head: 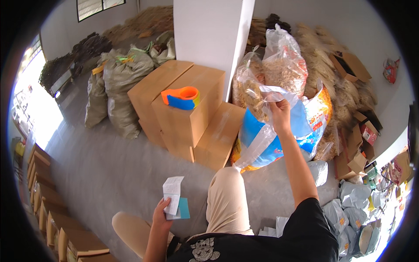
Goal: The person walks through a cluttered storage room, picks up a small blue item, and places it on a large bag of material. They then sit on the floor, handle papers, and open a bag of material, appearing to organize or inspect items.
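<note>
My left hand (162, 213), at the lower middle, holds a slip of paper (172, 193) bearing writing, together with a teal card (184, 208). Reaching forward on the right, my right hand (280, 111) grips the clear plastic film of a bag (255, 101) with tan dried pieces inside. Beneath that hand stands a large blue and orange printed sack (258, 134) with white and clear plastic at its top. An orange, blue and yellow tape dispenser (181, 98) lies on a closed cardboard box (199, 82), left of my right hand.
Stacked cardboard boxes (219, 131) stand before a white pillar (209, 39). Full woven sacks (126, 88) are at the left, clear bags of dried goods (284, 62) at the right. Grey plastic parcels (355, 196) lie lower right; a row of open cartons (78, 240) lines the lower left.
</note>
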### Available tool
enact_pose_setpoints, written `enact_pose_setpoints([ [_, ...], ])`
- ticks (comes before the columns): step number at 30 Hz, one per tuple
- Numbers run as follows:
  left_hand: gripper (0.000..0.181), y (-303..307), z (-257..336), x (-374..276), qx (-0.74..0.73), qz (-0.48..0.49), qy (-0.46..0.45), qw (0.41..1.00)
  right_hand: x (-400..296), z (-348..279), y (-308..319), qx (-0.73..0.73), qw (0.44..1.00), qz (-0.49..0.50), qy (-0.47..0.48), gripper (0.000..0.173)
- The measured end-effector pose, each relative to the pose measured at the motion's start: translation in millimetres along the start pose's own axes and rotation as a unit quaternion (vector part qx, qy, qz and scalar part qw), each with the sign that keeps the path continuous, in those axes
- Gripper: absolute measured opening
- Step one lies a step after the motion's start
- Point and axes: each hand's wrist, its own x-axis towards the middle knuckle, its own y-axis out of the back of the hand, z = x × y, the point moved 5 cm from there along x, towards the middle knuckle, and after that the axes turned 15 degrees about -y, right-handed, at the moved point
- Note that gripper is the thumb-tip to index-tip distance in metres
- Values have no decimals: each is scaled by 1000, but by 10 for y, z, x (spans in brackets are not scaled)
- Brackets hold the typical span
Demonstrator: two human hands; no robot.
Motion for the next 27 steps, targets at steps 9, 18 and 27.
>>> enact_pose_setpoints([
  [9,26,-100,-108,0,-17,-43,46,998,-393,817,-787,-343,932,-85,87,12],
  [18,20,-508,-69,-31,72,-56,24,996,-205,2397,-664,-483,841,-228,85,27],
  [27,20,-554,-80,71,127,-70,-34,989,-1500,755,-1444,-258,918,-299,39,14],
])
